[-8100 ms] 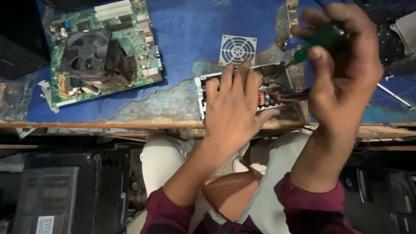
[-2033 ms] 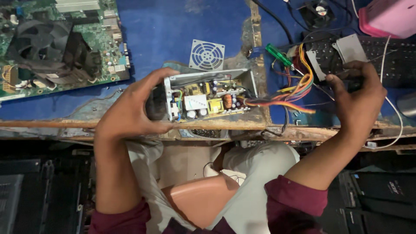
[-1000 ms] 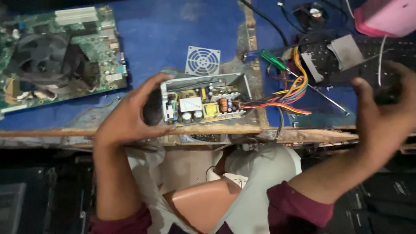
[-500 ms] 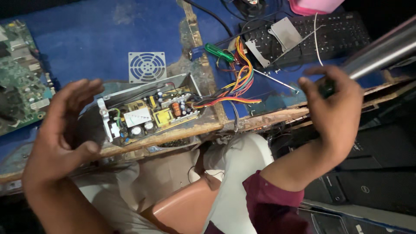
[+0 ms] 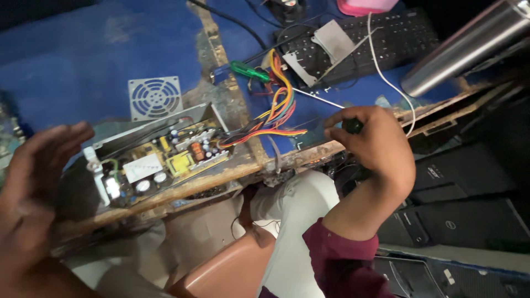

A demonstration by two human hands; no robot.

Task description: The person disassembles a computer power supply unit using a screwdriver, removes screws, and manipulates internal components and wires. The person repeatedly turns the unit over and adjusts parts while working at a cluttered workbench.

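Note:
An opened metal power supply (image 5: 160,163), its circuit board showing, lies at the front edge of the blue worktable (image 5: 83,60). A bundle of coloured wires (image 5: 279,113) runs out of its right end. My left hand (image 5: 33,187) is blurred at the left, fingers spread, just off the supply's left end and holding nothing. My right hand (image 5: 375,149) is over the table's edge to the right of the wires, closed on a dark-handled screwdriver (image 5: 353,126). Its thin metal shaft points up and left. A green-handled screwdriver (image 5: 248,70) lies behind the wires.
A grey fan grille (image 5: 155,97) lies behind the supply. A black keyboard (image 5: 386,36) with a metal plate (image 5: 331,41) on it, a white cable (image 5: 386,77) and a silver cylinder (image 5: 469,44) are at the back right. Black computer cases (image 5: 469,193) stand below the table.
My left hand has let go of the power supply and opened. My right hand has come back from the keyboard to the table edge with the dark-handled tool. The view has swung right.

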